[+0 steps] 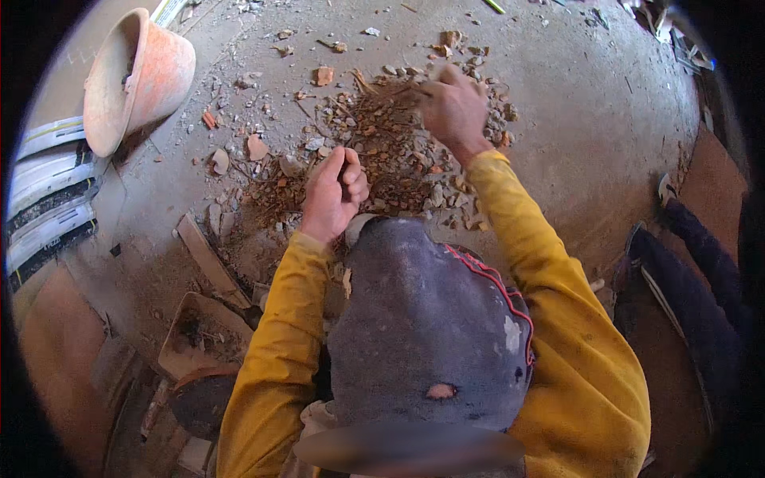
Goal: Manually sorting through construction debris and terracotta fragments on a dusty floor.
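My left hand [335, 191], its fingers curled, is at the left side of a pile of brown rubble and small stones [374, 127] on the dusty floor; what it holds, if anything, is hidden. My right hand [458, 111] is over the upper right part of the pile, fingers bent toward the debris and slightly smeared, so their grip is unclear. My bent leg [418, 311], in worn grey cloth with red piping and a small hole, lies between my forearms.
An orange plastered bucket [155, 84] lies tipped at upper left above white-and-black packages [52, 207]. A board [211, 263] and a dirty tub [199, 334] are at lower left. Another person's dark-trousered legs [701, 255] are at right, by brown sheets [709, 167].
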A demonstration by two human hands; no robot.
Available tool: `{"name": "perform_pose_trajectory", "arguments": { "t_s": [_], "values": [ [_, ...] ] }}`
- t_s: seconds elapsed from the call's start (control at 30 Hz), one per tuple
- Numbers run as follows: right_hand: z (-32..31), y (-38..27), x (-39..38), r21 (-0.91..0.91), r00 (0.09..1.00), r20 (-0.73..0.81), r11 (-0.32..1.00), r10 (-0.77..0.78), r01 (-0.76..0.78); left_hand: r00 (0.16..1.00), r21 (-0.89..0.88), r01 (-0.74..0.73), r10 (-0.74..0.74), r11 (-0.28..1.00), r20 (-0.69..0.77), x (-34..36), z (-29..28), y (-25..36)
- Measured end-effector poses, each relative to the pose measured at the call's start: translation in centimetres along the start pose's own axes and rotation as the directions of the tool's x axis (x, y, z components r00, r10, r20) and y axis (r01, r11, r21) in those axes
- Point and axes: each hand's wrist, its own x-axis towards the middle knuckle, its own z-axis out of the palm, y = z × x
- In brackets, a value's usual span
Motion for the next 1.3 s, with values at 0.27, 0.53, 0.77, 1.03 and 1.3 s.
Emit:
{"name": "perform_pose_trajectory", "arguments": {
  "t_s": [0.27, 0.53, 0.77, 1.03, 1.3],
  "values": [
    [1.9, -1.9, -0.7, 0.132, 0.995, -0.100, 0.991, 0.011, 0.002, 0.989, 0.058, 0.024, -0.015, 0.998, -0.145, -0.8, 0.3, 0.8],
    [1.5, -2.1, 1.1, -0.003, 0.987, 0.088, 0.990, -0.137, 0.138, 0.968, 0.726, -0.156, 0.250, 0.670, -0.022, 4.4, -0.1, 2.5],
    [-0.2, -0.3, -0.1, 0.694, 0.951, 0.281, 0.658, 0.126, -0.292, 0.791, 0.966, -0.083, 0.573, -0.244, 0.213, 8.0, 0.5, 3.9],
    [2.4, -0.5, -1.1, 0.538, 0.986, 0.158, 0.832, 0.055, -0.132, 0.842, 0.839, -0.075, 0.416, -0.539, 0.343, 9.6, 1.4, 4.6],
    [1.5, -2.6, -0.7, 0.147, 0.974, 0.223, 0.987, 0.026, -0.060, 0.908, 0.884, 0.149, 0.414, -0.444, 0.055, 8.7, 2.8, 4.4]
  ]
}}
